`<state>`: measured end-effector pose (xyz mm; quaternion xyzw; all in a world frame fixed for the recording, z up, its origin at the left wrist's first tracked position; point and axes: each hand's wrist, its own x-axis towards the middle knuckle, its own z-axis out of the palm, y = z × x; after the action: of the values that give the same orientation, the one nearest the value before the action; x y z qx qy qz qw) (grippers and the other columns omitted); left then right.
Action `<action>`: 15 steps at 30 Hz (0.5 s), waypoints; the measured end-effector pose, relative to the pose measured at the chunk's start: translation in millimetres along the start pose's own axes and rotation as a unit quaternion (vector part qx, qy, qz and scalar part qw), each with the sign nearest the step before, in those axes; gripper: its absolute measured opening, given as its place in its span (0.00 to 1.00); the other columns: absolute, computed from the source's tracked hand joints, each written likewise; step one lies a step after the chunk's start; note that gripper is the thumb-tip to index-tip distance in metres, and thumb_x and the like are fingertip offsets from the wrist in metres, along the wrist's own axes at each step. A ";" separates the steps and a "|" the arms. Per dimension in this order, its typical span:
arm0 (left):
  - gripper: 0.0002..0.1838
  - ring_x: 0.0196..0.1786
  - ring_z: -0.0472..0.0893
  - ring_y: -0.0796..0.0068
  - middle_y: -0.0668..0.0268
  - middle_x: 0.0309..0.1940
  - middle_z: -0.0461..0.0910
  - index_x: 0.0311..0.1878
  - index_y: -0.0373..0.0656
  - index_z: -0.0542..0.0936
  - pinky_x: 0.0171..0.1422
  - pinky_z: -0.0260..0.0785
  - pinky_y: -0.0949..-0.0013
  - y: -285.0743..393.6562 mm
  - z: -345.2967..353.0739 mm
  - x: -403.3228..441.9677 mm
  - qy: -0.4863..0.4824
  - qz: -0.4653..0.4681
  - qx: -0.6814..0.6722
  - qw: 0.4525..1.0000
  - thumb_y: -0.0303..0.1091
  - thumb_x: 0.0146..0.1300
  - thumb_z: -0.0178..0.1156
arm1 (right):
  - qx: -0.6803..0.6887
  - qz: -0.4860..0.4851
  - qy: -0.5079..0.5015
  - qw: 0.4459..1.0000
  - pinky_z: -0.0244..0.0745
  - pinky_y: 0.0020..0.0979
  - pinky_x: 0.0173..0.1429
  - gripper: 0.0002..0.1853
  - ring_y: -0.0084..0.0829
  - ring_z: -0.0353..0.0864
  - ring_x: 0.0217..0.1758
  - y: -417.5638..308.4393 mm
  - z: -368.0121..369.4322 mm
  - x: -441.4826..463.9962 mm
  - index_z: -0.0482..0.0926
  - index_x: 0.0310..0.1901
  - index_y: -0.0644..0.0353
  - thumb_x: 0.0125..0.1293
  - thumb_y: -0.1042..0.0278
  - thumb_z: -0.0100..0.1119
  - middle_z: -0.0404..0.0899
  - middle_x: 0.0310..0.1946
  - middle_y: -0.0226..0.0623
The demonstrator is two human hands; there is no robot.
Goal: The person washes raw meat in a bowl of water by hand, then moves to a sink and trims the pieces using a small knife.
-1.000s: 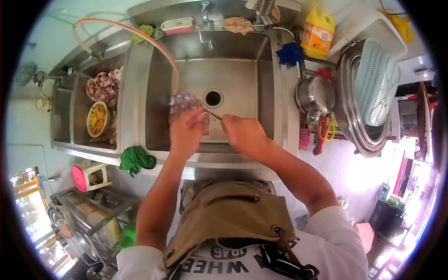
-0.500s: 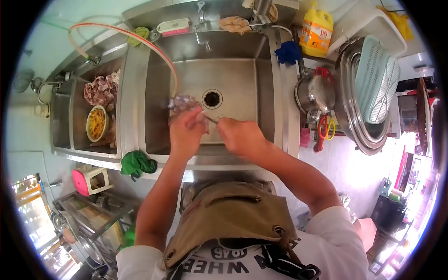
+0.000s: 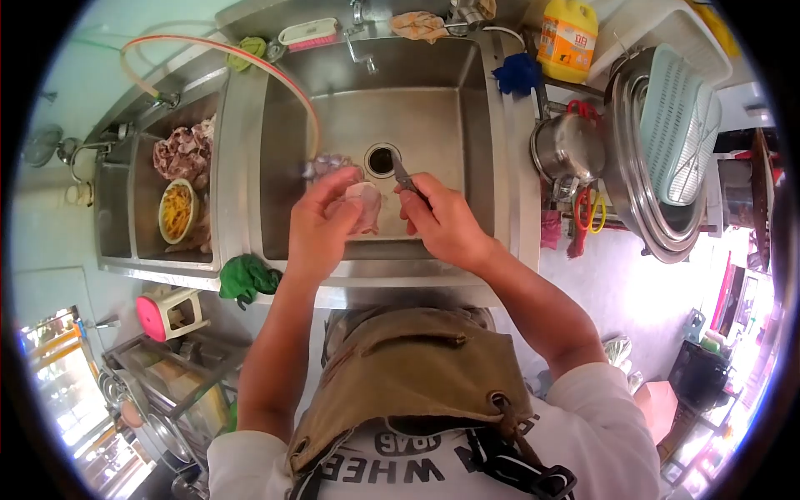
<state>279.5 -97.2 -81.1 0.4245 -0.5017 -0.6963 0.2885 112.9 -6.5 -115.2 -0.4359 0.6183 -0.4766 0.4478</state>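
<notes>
Over the large steel sink (image 3: 433, 108), my left hand (image 3: 319, 223) is closed around a pale pink piece of raw meat (image 3: 367, 210). My right hand (image 3: 450, 221) grips a small knife (image 3: 402, 175) by its handle, the blade pointing up and away from me, near the drain (image 3: 381, 161). A gap separates the blade from the meat. Behind my left fingers lies a small heap of greyish-purple pieces (image 3: 329, 165), partly hidden; I cannot make out what they are. A red-edged hose (image 3: 302, 100) hangs down into the sink beside that heap.
To the left, a second basin holds raw meat (image 3: 182, 154) and a bowl of yellow strips (image 3: 177, 212). A green cloth (image 3: 247, 279) hangs on the front edge. A pot (image 3: 568, 148), scissors (image 3: 590, 208), stacked basins (image 3: 621, 142) and a yellow jug (image 3: 567, 42) stand to the right.
The knife has come away from the meat; its blade, which pointed left at the meat, now points up. My right hand has moved slightly right. My left hand still holds the meat.
</notes>
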 end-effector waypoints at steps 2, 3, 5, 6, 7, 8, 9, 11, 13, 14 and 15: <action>0.16 0.35 0.79 0.77 0.60 0.36 0.80 0.54 0.31 0.73 0.38 0.77 0.71 -0.6 -5.5 -2.1 0.005 0.020 0.026 0.999 0.23 0.63 0.57 | -0.022 -0.007 -0.028 0.999 0.70 0.31 0.31 0.08 0.24 0.76 0.27 -7.4 -1.1 1.1 0.73 0.42 0.65 0.73 0.68 0.49 0.74 0.23 0.37; 0.14 0.35 0.79 0.77 0.60 0.35 0.80 0.52 0.31 0.73 0.37 0.77 0.71 -0.8 -7.7 -3.2 0.007 0.030 0.038 0.999 0.22 0.63 0.58 | -0.050 -0.042 -0.026 0.997 0.70 0.32 0.31 0.08 0.27 0.77 0.26 -10.8 -0.7 0.6 0.73 0.41 0.65 0.73 0.68 0.49 0.74 0.23 0.39; 0.10 0.34 0.80 0.76 0.59 0.36 0.80 0.48 0.32 0.74 0.37 0.77 0.70 3.8 -7.4 -5.1 0.008 0.024 0.038 0.999 0.20 0.63 0.57 | -0.106 -0.113 -0.023 0.988 0.69 0.35 0.30 0.08 0.33 0.77 0.24 -16.8 0.8 0.1 0.73 0.38 0.65 0.72 0.68 0.50 0.73 0.23 0.44; 0.08 0.34 0.80 0.76 0.59 0.36 0.80 0.45 0.32 0.75 0.37 0.77 0.69 5.6 -7.6 -5.6 0.009 0.021 0.038 0.999 0.20 0.62 0.57 | -0.132 -0.135 -0.010 0.982 0.69 0.37 0.30 0.08 0.38 0.77 0.25 -18.6 3.6 0.1 0.72 0.36 0.64 0.72 0.68 0.51 0.73 0.24 0.46; 0.08 0.34 0.80 0.75 0.59 0.36 0.81 0.45 0.32 0.75 0.36 0.77 0.69 4.9 -8.9 -5.8 0.008 0.032 0.039 0.999 0.20 0.62 0.57 | -0.159 -0.157 0.002 0.975 0.69 0.40 0.30 0.09 0.43 0.76 0.25 -20.1 7.3 0.0 0.71 0.35 0.64 0.71 0.68 0.52 0.73 0.24 0.47; 0.08 0.33 0.80 0.74 0.59 0.36 0.81 0.44 0.32 0.76 0.36 0.77 0.68 3.5 -10.7 -6.3 0.007 0.042 0.040 0.998 0.19 0.62 0.57 | -0.185 -0.178 0.014 0.966 0.68 0.42 0.30 0.09 0.47 0.76 0.26 -21.7 10.1 -0.9 0.71 0.34 0.63 0.70 0.68 0.52 0.73 0.25 0.49; 0.07 0.33 0.80 0.73 0.59 0.36 0.81 0.44 0.32 0.76 0.36 0.77 0.67 3.0 -12.6 -6.8 0.007 0.052 0.040 0.998 0.19 0.62 0.57 | -0.203 -0.170 0.007 0.964 0.70 0.44 0.32 0.08 0.50 0.77 0.28 -25.0 11.0 -1.7 0.71 0.35 0.63 0.69 0.67 0.53 0.75 0.26 0.49; 0.06 0.33 0.81 0.71 0.58 0.35 0.81 0.42 0.31 0.77 0.36 0.78 0.66 8.6 -8.3 -9.8 0.035 0.036 0.019 0.999 0.20 0.62 0.57 | -0.239 -0.155 -0.007 0.958 0.74 0.49 0.35 0.08 0.55 0.78 0.32 -31.2 12.6 -2.4 0.71 0.37 0.62 0.67 0.66 0.53 0.79 0.30 0.49; 0.06 0.33 0.82 0.69 0.57 0.35 0.81 0.42 0.29 0.77 0.36 0.78 0.66 18.0 -3.6 -12.1 0.057 0.009 0.010 0.998 0.20 0.62 0.58 | -0.251 -0.174 0.015 0.952 0.71 0.47 0.32 0.08 0.54 0.76 0.29 -30.6 16.9 -2.3 0.70 0.33 0.61 0.68 0.67 0.54 0.76 0.26 0.47; 0.07 0.33 0.82 0.68 0.56 0.36 0.82 0.42 0.28 0.77 0.37 0.78 0.66 23.5 -1.4 -12.2 0.064 -0.010 0.013 0.998 0.21 0.62 0.58 | -0.257 -0.182 0.026 0.949 0.69 0.46 0.30 0.09 0.53 0.75 0.28 -30.1 17.9 -1.9 0.69 0.32 0.61 0.68 0.68 0.54 0.74 0.24 0.46; 0.07 0.34 0.82 0.68 0.56 0.36 0.82 0.42 0.28 0.77 0.38 0.79 0.66 25.8 -0.4 -11.8 0.070 -0.030 0.015 0.997 0.21 0.62 0.58 | -0.260 -0.192 0.028 0.946 0.69 0.46 0.29 0.09 0.52 0.75 0.27 -30.1 17.7 -1.6 0.69 0.32 0.61 0.68 0.68 0.54 0.74 0.24 0.46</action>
<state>284.7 -96.2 -53.3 0.4913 -0.4776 -0.6657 0.2955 133.8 -13.4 -88.0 -0.6342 0.6378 -0.3878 0.2013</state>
